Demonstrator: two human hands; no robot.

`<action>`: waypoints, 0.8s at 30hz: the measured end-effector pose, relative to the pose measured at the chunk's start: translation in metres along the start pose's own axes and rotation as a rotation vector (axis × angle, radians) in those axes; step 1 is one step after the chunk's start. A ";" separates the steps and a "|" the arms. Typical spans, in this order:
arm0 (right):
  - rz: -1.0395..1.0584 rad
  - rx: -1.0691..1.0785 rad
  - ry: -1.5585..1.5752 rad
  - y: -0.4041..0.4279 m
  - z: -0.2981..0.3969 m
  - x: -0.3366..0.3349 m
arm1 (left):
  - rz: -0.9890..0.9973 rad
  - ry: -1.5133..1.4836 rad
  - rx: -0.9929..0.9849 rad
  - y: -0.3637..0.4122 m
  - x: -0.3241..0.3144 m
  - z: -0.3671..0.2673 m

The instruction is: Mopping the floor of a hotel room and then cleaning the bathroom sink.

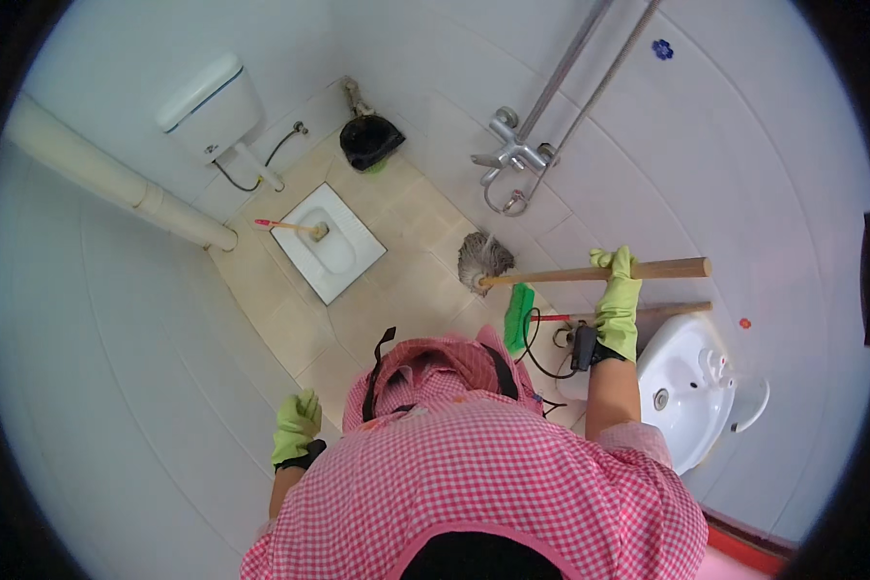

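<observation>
My right hand, in a light green rubber glove, is around the wooden handle of a string mop. The grey mop head rests on the tiled floor close to the shower wall. Beside it stands a green broom, its red and wooden handle passing behind my right wrist. Gloved the same way, my left hand hangs low at the left with nothing in it, fingers slightly curled. A white squat toilet is set in the floor ahead, and a brush with a red-tipped handle lies across it.
A washbasin is close by my right arm. On the right wall is a shower mixer. A black dustpan stands in the far corner. The cistern and a thick pipe are at the left.
</observation>
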State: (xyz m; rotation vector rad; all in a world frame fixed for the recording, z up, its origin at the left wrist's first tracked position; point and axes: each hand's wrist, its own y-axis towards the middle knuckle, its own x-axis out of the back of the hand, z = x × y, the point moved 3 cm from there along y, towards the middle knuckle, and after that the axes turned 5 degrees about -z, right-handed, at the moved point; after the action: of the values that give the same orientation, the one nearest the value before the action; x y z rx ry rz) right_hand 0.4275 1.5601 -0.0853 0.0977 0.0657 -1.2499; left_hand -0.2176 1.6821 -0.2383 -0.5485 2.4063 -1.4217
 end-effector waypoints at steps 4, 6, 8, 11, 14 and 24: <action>0.016 -0.005 -0.014 0.016 0.005 -0.008 | 0.056 0.870 -0.311 -0.006 0.059 0.049; 0.014 -0.035 -0.018 0.024 0.006 -0.017 | 0.042 0.095 0.189 0.035 0.081 0.082; 0.016 -0.012 -0.038 0.030 0.002 -0.018 | 0.039 0.190 0.085 0.009 0.054 0.086; 0.034 -0.012 -0.048 0.035 0.005 -0.029 | 0.025 0.304 -0.004 -0.010 0.019 0.070; 0.065 -0.015 -0.052 0.039 0.007 -0.040 | 0.027 0.317 0.045 0.004 0.002 0.060; -0.160 0.071 -0.188 0.049 -0.029 -0.045 | 0.006 0.371 0.089 -0.018 -0.018 0.057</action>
State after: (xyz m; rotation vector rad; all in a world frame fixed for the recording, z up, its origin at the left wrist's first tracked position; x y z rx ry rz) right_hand 0.4601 1.6207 -0.1074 0.0367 -0.1360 -1.4165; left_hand -0.1732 1.6384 -0.2482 -0.2731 2.5968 -1.7487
